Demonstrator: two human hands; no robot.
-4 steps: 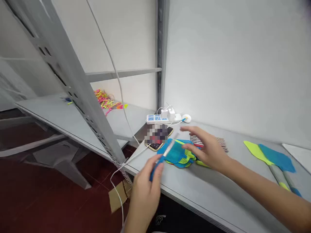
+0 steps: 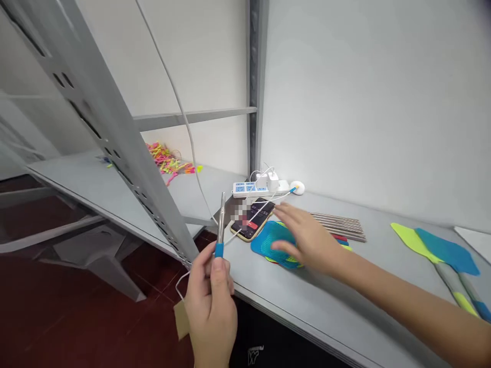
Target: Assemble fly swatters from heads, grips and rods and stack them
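My left hand [image 2: 213, 301] is closed around a steel telescopic rod [image 2: 221, 220] with a blue end piece, which points nearly straight up in front of the shelf edge. Only the upper part of the rod shows; my fingers cover the rest. My right hand [image 2: 307, 237] is open, fingers apart, over a stack of blue and yellow-green mesh fly swatter heads [image 2: 268, 240]. Whether it touches them I cannot tell. Behind that hand lies a row of several steel rods [image 2: 341, 225], with red and yellow-green ends partly hidden by my wrist.
A phone [image 2: 251, 220] lies beside the heads, near a power strip [image 2: 245, 190] with chargers and a white cable [image 2: 187, 122]. Two fly swatters [image 2: 447, 250] lie to the right. A metal shelf post [image 2: 115, 143] stands at left; colourful pieces [image 2: 169, 159] lie beyond it.
My left hand has moved left and the rod has swung from slanting right to nearly upright. My right hand has shifted left and lower over the mesh heads.
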